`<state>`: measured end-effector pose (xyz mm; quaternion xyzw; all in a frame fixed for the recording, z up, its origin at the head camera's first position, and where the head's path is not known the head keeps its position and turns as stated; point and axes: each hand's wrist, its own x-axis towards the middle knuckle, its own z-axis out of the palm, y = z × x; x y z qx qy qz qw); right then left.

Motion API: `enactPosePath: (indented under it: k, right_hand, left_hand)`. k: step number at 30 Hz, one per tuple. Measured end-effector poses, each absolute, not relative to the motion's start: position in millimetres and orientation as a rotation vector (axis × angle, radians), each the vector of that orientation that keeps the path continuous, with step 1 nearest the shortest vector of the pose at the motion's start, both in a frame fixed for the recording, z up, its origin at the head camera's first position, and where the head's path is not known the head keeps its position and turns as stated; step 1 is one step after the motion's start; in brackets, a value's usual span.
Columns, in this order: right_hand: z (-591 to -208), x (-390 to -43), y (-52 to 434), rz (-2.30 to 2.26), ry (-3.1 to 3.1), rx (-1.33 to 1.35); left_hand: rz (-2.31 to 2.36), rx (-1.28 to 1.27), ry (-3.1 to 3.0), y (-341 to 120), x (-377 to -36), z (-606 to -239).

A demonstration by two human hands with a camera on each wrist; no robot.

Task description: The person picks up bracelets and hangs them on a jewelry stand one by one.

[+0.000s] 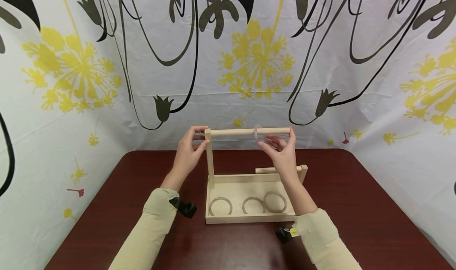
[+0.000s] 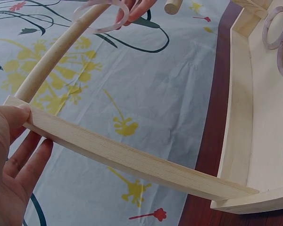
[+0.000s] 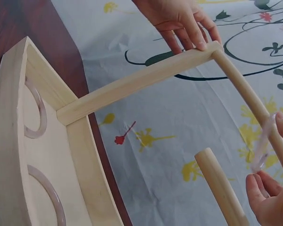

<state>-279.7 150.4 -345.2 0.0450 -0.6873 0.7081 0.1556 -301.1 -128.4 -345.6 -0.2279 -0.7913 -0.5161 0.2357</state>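
A pale wooden stand has a tray base (image 1: pixel 249 219), a tall post (image 1: pixel 210 159) on the left and a long upper dowel (image 1: pixel 235 132). My left hand (image 1: pixel 202 137) pinches the top corner of the tall post (image 2: pixel 108 153), thumb on one side and fingers on the other. My right hand (image 1: pixel 266 144) pinches a translucent ring (image 1: pixel 257 132) that sits around the upper dowel near its free end. In the right wrist view the ring (image 3: pixel 263 143) hangs on the dowel (image 3: pixel 247 96) between my fingertips (image 3: pixel 269 197).
Three more translucent rings (image 1: pixel 274 202) lie flat in the tray. A shorter lower dowel (image 1: pixel 265 170) sticks out from a short post (image 1: pixel 304 173) at the right. The stand is on a dark red table (image 1: pixel 356 206), with flower-printed cloth walls (image 1: pixel 256 64) behind and at both sides.
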Motion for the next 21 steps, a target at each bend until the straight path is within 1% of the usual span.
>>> enactPosePath:
  k: [12, 16, 21]
  right_hand:
    - [-348, -255, 160, 1.899, -2.036, 0.058]
    - [-348, -245, 158, 1.846, -2.017, 0.140]
    - [-354, -236, 148, 1.821, -2.055, 0.325]
  left_hand:
    - [-1.407, -0.636, -2.169, -128, -301, -346]
    - [-1.417, -0.634, -2.168, -129, -301, -345]
    - [-1.410, -0.636, -2.168, -129, -301, -344]
